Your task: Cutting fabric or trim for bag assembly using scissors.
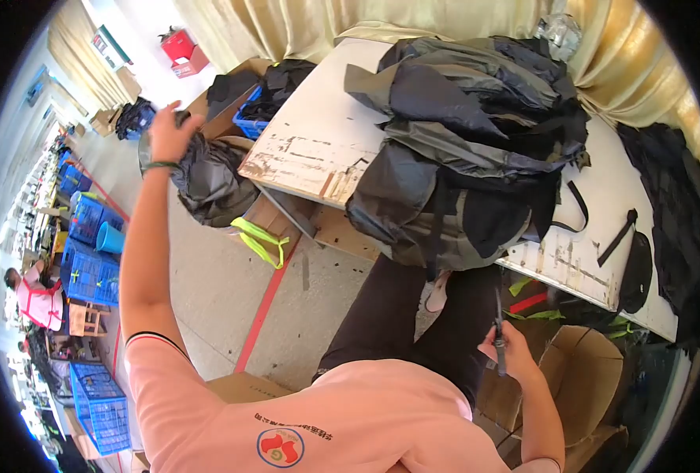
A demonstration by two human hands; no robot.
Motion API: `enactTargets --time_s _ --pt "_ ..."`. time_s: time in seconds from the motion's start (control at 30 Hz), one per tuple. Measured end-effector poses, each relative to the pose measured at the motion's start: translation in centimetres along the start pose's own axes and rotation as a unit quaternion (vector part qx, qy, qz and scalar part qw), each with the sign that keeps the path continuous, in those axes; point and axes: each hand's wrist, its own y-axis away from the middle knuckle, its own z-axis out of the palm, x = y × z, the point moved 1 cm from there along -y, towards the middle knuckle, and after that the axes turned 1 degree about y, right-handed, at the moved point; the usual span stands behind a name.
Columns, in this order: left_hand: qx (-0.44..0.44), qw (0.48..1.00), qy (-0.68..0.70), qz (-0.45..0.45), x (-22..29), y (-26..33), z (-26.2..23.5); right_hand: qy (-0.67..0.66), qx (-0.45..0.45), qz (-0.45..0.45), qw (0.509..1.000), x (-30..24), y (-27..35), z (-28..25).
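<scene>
My left arm stretches out to the far left, and my left hand (170,138) is above a dark grey fabric bag (212,177) heaped beside the table corner. A small dark piece shows between its thumb and fingers; what it is stays unclear. Low on the right, my right hand (515,353) is closed round a long, thin dark tool (500,335) pointing away from me, perhaps scissors. In front of me a pile of grey and black backpacks (468,142) covers the middle of the white table (310,154), and the nearest one overhangs the edge.
Black fabric pieces (669,229) hang at the table's right end, near a black strap (619,236). A cardboard box (586,378) stands below right. Yellow-green strips (259,240) hang by the left table leg. Blue crates (90,272) and a person in pink (41,299) are farther left.
</scene>
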Motion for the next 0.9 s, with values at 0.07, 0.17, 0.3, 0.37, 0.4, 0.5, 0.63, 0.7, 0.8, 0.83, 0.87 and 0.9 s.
enactTargets --time_s 0.07,0.17,0.3,0.37,0.4,0.5,0.63,0.7,0.8,0.83,0.87,0.9 --pt "-0.141 0.967 0.212 -0.019 11.1 1.9 2.2 0.016 0.014 0.035 0.999 0.6 -0.5 0.1" --pt "-0.411 0.821 0.395 -0.037 20.7 7.5 6.2 -0.001 0.034 -0.014 0.999 0.2 -2.6 0.2" --pt "-0.391 0.844 0.316 0.184 32.1 13.5 7.6 0.038 0.119 -0.102 0.987 -2.0 -5.0 0.2" --pt "-0.451 0.827 0.187 0.279 34.3 15.0 7.5 0.094 0.155 -0.117 0.976 -3.2 -5.6 -0.1" --pt "-0.466 0.817 0.168 0.296 34.2 15.4 7.7 0.150 0.181 -0.134 0.963 -3.7 -6.0 -0.4" --pt "-0.492 0.783 0.203 0.322 34.0 14.2 5.9 0.273 0.226 -0.160 0.921 -4.3 -7.1 -2.9" --pt "-0.479 0.748 0.088 0.451 32.4 14.7 3.7 0.378 0.276 -0.242 0.850 -2.4 -11.1 -6.1" --pt "-0.392 0.783 0.114 0.469 30.5 16.6 5.2 0.385 0.280 -0.235 0.848 -2.9 -13.2 -7.0" --pt "-0.389 0.785 0.196 0.441 29.9 16.2 5.8 0.384 0.289 -0.217 0.850 -2.8 -15.0 -7.8" --pt "-0.377 0.788 0.275 0.401 31.1 15.0 4.4 0.394 0.275 -0.196 0.855 -2.2 -15.4 -8.1" --pt "-0.376 0.788 0.275 0.403 31.9 13.8 2.8 0.405 0.260 -0.176 0.859 -1.9 -15.5 -8.3" --pt "-0.355 0.783 0.371 0.351 32.4 12.5 1.0 0.405 0.260 -0.178 0.858 -2.8 -14.8 -8.4"
